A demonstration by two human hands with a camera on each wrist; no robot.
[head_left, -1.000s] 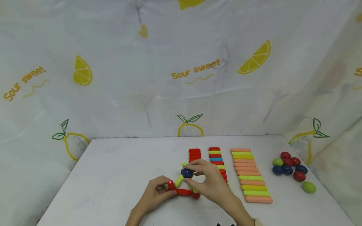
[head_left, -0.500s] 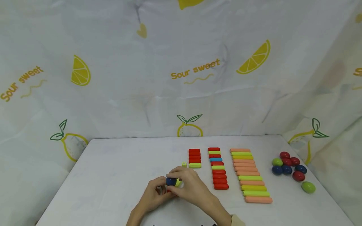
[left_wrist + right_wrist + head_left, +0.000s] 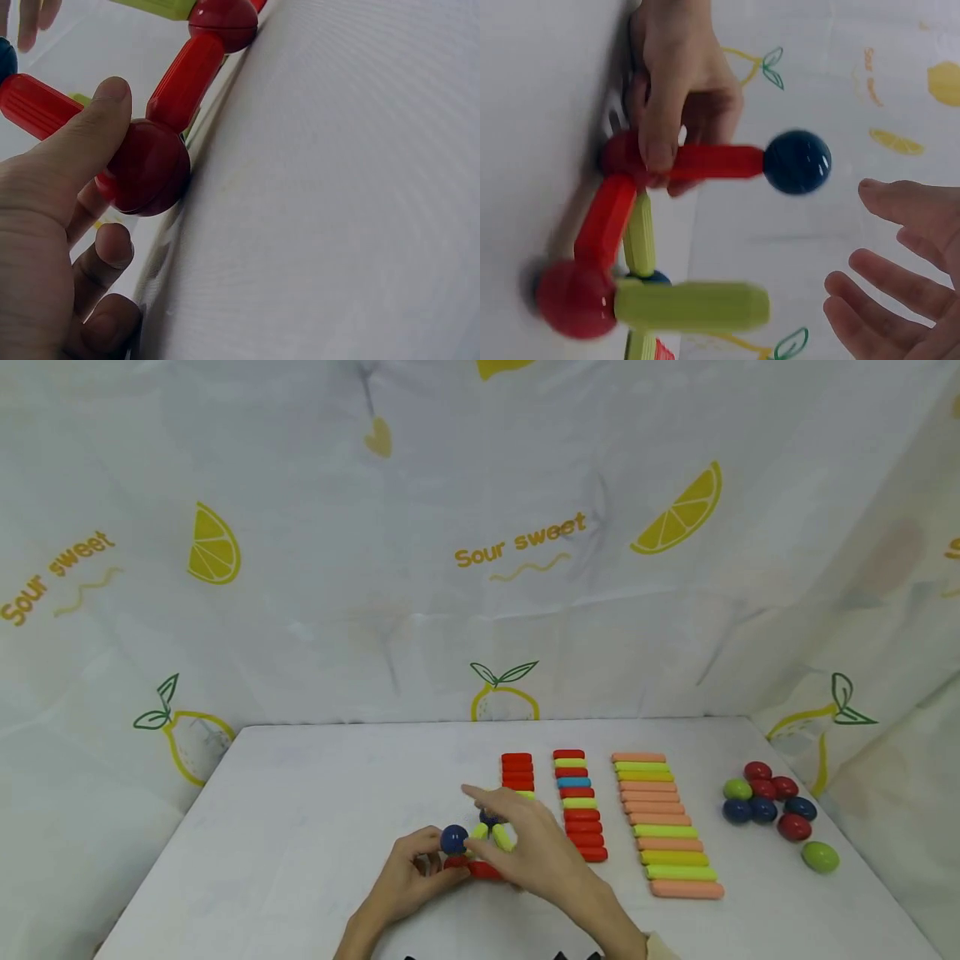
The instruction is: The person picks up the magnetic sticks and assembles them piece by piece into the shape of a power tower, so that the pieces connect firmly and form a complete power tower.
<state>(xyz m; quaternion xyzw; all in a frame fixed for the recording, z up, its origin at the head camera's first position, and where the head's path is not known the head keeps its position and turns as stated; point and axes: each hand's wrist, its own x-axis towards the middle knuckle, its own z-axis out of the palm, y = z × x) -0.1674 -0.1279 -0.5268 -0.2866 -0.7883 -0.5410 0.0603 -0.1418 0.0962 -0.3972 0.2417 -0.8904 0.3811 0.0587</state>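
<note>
In the head view my left hand (image 3: 411, 870) holds a corner of a magnetic rod-and-ball frame on the table. Its thumb presses the red ball (image 3: 150, 169) there, with the other fingers behind. From this ball a red rod (image 3: 720, 162) stands up, topped by a dark blue ball (image 3: 453, 839). A second red rod (image 3: 184, 82) runs along the table to another red ball (image 3: 577, 298), which bears an upright yellow-green rod (image 3: 694, 306). My right hand (image 3: 532, 852) is beside the blue ball, fingers spread, apart from it in the right wrist view. It partly hides the frame's far corner.
Short rods lie in a red column (image 3: 517, 768) and a mixed column (image 3: 581, 816) behind and right of my hands. Longer rods form another column (image 3: 663, 832). Several red, blue and green balls (image 3: 762, 811) are at the right. A printed curtain (image 3: 420, 652) hangs behind the table.
My right hand carried the blue ball left onto the upright red rod, let go and drew back to the right with spread fingers. My left hand kept its hold.
</note>
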